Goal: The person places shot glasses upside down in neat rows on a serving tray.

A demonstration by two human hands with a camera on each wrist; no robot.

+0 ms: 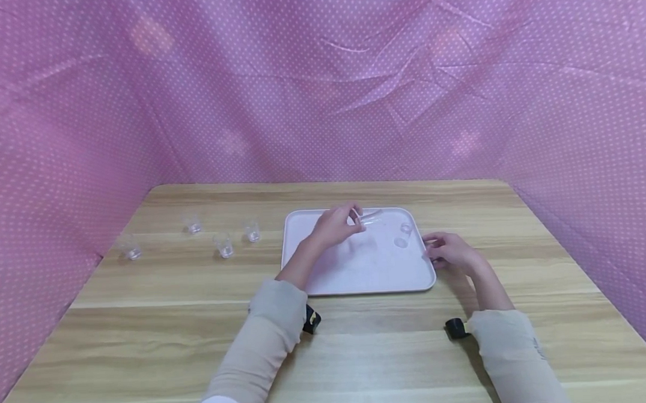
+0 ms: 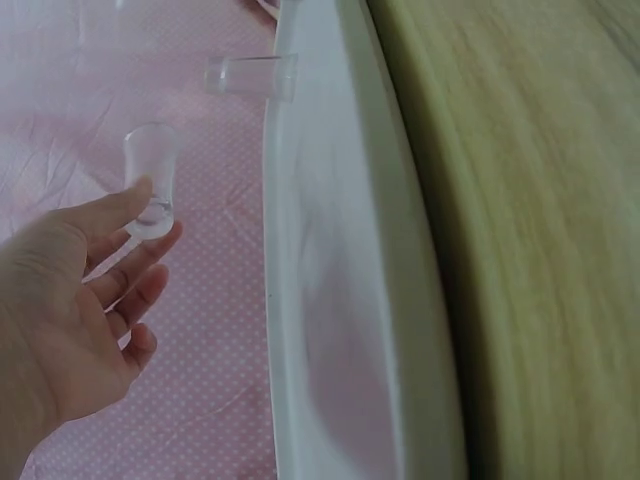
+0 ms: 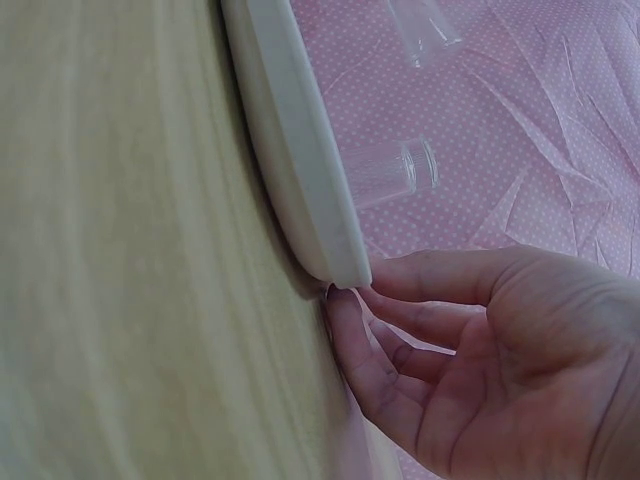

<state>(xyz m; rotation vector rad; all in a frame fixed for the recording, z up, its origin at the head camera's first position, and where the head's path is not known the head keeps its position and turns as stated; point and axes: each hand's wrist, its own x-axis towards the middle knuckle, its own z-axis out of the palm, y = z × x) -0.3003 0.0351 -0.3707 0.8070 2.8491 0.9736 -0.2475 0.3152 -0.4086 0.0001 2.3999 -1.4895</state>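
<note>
My left hand (image 1: 335, 224) is over the white tray (image 1: 359, 275), pinching a small clear glass (image 2: 152, 175) near its base between thumb and fingers. In the head view this glass lies almost sideways, its mouth pointing right. Another clear glass (image 1: 404, 236) stands on the tray's right side; the left wrist view has this glass (image 2: 250, 76) beyond the held one. At the tray's right edge, my right hand (image 1: 451, 251) grips the rim. The right wrist view shows the thumb and fingers around the tray edge (image 3: 350, 270), close to the tabletop.
Several small clear glasses stand on the left of the wooden table (image 1: 172, 334), including a front glass (image 1: 224, 248) and a far-left glass (image 1: 132, 250). Pink dotted cloth (image 1: 319, 105) hangs behind and along both sides.
</note>
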